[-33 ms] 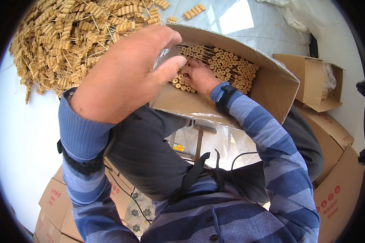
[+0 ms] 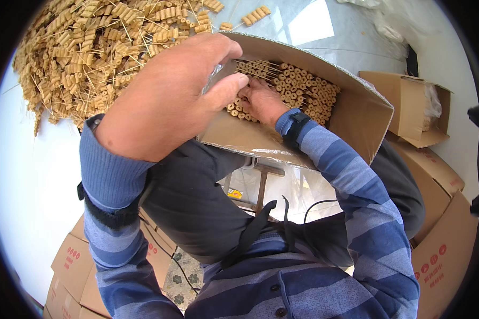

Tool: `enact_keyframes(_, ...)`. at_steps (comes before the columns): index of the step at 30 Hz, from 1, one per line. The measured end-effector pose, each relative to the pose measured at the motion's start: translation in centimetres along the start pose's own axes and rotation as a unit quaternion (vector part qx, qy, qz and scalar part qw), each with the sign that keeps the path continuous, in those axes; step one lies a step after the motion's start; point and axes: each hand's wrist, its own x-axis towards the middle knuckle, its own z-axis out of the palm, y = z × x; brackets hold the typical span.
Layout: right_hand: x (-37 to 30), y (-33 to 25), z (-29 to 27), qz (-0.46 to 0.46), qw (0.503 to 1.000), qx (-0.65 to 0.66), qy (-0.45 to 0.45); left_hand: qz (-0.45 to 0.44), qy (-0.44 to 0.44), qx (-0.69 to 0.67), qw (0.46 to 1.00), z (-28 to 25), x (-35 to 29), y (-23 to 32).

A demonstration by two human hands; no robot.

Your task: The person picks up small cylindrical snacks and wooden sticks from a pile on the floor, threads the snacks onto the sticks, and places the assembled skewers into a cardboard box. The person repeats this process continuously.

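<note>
An open cardboard box (image 2: 356,127) rests across my lap, lined with clear plastic. Packed inside are tan ridged rolls on thin sticks (image 2: 308,90), many with their round ends facing up. My right hand (image 2: 264,100) reaches into the box, its fingers bent and bunched among the skewered rolls; what they grip is hidden. My left hand (image 2: 167,95) hovers over the box's left end, closer to me, thumb and forefinger apart with nothing visible between them. Its other fingers are hidden behind it.
A large heap of loose skewered rolls (image 2: 90,58) lies at the far left, with a few strays (image 2: 255,16) beside the box. To the right stand an open carton (image 2: 404,106) holding plastic and more boxes (image 2: 436,266). Stacked cartons (image 2: 72,266) sit at lower left.
My left hand and forearm have shifted very slightly to the right. My right hand stays at nearly the same spot in the box.
</note>
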Motion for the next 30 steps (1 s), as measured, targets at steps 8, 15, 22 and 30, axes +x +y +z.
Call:
enact_keyframes(8,1.6,-1.1,0.8,-0.013,0.994,0.060,0.095,-0.038,-0.037,-0.064,0.997,2.1,0.3,-0.2)
enact_keyframes(15,2.3,1.6,0.0,0.009,0.978,0.203,0.037,0.023,-0.056,0.016,0.998,3.1,2.3,-1.1)
enact_keyframes(22,3.1,1.8,-1.0,0.030,0.965,0.258,0.024,-0.157,-0.417,0.215,0.869,12.1,10.6,-3.4)
enact_keyframes(30,2.6,3.9,-1.9,0.052,0.953,0.298,-0.006,-0.226,-0.426,0.193,0.854,20.6,10.0,-10.0)
